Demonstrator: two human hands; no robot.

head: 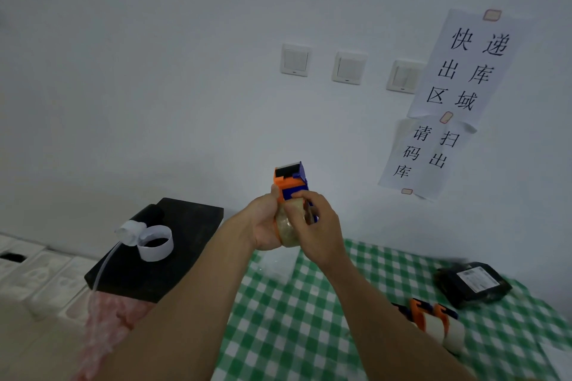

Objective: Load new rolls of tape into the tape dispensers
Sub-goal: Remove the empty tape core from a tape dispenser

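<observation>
I hold an orange and blue tape dispenser (291, 178) upright in front of the wall, above the table's far edge. A clear tape roll (288, 230) sits in its lower part. My left hand (263, 226) wraps the roll and the dispenser from the left. From the right, my right hand (315, 226) has its fingers on the roll and the blue frame. A second orange and blue dispenser (433, 323) with a white roll lies on the green checked cloth (294, 318) at the right.
A black block (173, 250) at the left carries an empty white tape core (154, 243) and a crumpled clear strip. A black parcel (473, 284) lies at the back right. Pink bubble wrap (102, 334) hangs at the left. Switches and paper signs are on the wall.
</observation>
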